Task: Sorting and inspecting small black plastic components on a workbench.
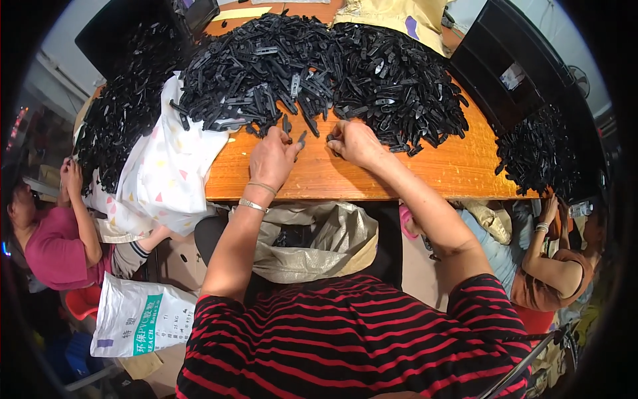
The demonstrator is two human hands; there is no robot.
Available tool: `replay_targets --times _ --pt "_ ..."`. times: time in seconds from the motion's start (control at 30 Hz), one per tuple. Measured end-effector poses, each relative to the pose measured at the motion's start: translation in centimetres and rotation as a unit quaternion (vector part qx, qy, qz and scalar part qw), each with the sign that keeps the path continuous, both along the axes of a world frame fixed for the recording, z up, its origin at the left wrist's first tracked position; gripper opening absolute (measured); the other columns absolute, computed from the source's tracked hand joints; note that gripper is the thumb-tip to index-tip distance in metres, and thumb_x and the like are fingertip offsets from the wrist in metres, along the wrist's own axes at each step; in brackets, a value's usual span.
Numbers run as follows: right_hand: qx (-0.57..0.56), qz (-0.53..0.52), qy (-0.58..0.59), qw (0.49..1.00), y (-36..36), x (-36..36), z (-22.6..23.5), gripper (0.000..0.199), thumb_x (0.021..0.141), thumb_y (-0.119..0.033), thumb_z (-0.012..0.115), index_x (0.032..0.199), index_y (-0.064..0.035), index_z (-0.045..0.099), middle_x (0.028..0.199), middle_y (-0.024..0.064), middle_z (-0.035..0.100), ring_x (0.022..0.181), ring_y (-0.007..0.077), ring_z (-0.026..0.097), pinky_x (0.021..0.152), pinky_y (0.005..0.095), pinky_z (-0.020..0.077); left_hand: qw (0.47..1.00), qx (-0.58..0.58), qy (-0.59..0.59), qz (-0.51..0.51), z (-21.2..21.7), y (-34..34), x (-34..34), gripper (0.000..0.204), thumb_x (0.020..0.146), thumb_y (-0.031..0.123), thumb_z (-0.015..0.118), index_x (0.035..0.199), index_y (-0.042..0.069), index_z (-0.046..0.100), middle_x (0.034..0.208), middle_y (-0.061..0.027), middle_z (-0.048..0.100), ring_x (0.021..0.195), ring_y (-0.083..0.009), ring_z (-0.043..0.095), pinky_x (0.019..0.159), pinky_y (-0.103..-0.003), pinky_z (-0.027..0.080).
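Over the wooden table's front part, my left hand is closed, pinching a small dark plastic piece between thumb and fingers. My right hand is closed a little to its right, gripping another small black piece that its fingers mostly cover. Just beyond both hands lies a big heap of narrow black plastic pieces. A second heap of similar black pieces adjoins it on the right. One loose black piece lies by my left fingertips. What exact parts these are I cannot tell.
An open woven sack with dark pieces inside sits below the table edge. White patterned cloth drapes at left. Co-workers sit at left and right, beside further black heaps. A printed white bag stands lower left.
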State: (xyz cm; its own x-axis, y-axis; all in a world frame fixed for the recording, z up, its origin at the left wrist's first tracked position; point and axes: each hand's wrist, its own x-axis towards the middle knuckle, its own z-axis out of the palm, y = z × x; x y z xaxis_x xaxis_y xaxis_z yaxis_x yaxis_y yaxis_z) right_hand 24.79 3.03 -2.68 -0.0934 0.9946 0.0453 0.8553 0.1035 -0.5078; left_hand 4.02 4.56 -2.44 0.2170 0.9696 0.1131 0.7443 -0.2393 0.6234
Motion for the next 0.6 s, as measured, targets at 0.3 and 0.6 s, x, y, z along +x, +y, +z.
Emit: replay_targets --times 0.3,0.6 --pt "0.046 0.027 -0.091 0.994 -1.9 -1.6 0.4 0.026 0.073 -0.019 0.075 0.085 -0.0002 0.063 0.083 0.0188 0.066 0.080 0.0392 0.063 0.073 0.0438 0.0495 0.995 0.089 0.032 -0.041 -0.9 0.0 1.8 0.019 0.075 0.018 0.073 0.078 0.003 0.062 0.084 -0.0141 0.062 0.080 -0.0322 0.061 0.068 -0.041 0.048" --pt "0.034 -0.043 0.349 0.935 -3.2 -2.5 -1.3 0.018 0.081 -0.011 0.068 0.088 0.0024 0.059 0.068 0.0114 0.061 0.062 0.0172 0.062 0.059 0.0317 0.0488 0.855 -0.249 -0.454 -0.045 -1.5 -1.6 1.2 0.019 0.082 0.002 0.065 0.099 0.001 0.057 0.089 -0.0050 0.062 0.071 -0.0110 0.061 0.054 -0.023 0.047"
